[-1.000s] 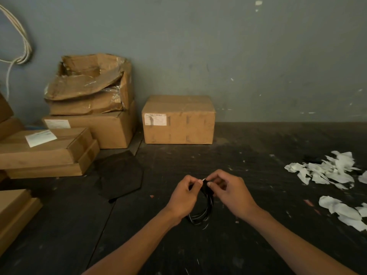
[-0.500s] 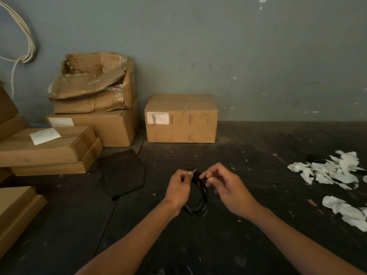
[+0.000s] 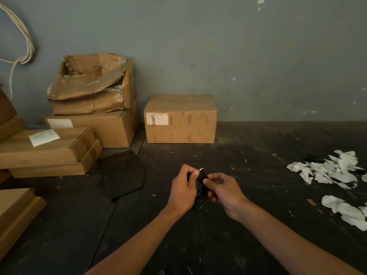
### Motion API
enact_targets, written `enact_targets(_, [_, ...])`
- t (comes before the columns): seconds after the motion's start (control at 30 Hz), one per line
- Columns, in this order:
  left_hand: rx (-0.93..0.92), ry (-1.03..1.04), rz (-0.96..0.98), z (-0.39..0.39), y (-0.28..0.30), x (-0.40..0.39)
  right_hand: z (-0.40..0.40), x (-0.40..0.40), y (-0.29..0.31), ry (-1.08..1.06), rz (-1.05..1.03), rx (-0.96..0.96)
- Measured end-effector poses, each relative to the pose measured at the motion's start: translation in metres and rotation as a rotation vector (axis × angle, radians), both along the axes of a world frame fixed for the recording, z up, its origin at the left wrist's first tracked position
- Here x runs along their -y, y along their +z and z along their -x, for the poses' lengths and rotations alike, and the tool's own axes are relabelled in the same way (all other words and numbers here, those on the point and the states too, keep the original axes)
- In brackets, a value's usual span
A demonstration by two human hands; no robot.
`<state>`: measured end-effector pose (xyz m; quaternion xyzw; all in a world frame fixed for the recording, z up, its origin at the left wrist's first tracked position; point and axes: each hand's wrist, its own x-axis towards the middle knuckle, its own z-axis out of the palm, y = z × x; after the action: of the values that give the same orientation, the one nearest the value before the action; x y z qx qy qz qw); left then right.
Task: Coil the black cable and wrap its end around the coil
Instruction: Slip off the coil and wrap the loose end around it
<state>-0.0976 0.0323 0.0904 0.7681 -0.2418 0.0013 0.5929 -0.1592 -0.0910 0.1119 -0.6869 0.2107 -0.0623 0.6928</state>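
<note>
since the frame a second ago both hands have drawn the small coil of thin black cable (image 3: 200, 199) closer together, and a flat black end piece with a pale corner (image 3: 203, 174) now stands up between the fingertips where only the loops showed before.

the left hand (image 3: 183, 190) is closed around the left side of the coil, thumb tip pressed against the end piece. the right hand (image 3: 223, 190) is curled narrow, pinching the lower edge of that same piece between thumb and forefinger. the coil hangs in the air between the two palms, above the dark scuffed wooden tabletop (image 3: 238, 245), well clear of the closed brown cardboard box (image 3: 179, 121) by the wall and the scattered torn white paper scraps (image 3: 327, 169) to the right.

to do the wrapping well, the left hand likely needs to keep the loops squeezed flat so none springs loose, while the right leads the end snugly round the bundle, each turn tight against the last.

the coil looks compact, several glossy loops stacked close; most of it is hidden behind the fingers, so its turns cannot be counted.
</note>
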Motion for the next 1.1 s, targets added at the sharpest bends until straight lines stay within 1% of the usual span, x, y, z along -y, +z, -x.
enact_targets(0.17, [0.050, -0.008, 0.020, 0.000, 0.002, 0.001, 0.003, 0.002, 0.006, -0.009, 0.061, 0.036])
enact_targets(0.33, [-0.030, 0.014, 0.097, -0.001, 0.001, 0.003, 0.005, -0.007, 0.008, -0.013, 0.073, 0.067])
enact_targets(0.67, [-0.152, 0.068, 0.196, 0.002, -0.003, 0.008, 0.004, -0.022, -0.005, -0.058, -0.179, -0.023])
enact_targets(0.83, [-0.168, 0.073, 0.232, 0.003, -0.001, 0.010, 0.004, -0.019, -0.004, -0.057, -0.210, -0.026])
enact_targets(0.97, [-0.196, 0.141, 0.266, -0.003, 0.006, 0.013, 0.006, -0.017, -0.009, -0.068, -0.234, -0.065])
enact_targets(1.03, [-0.201, 0.135, 0.261, -0.005, 0.009, 0.014, 0.007, -0.016, -0.013, -0.068, -0.234, -0.094])
enact_targets(1.1, [-0.166, 0.111, 0.230, -0.004, 0.010, 0.014, 0.005, -0.017, -0.014, -0.081, -0.251, -0.126])
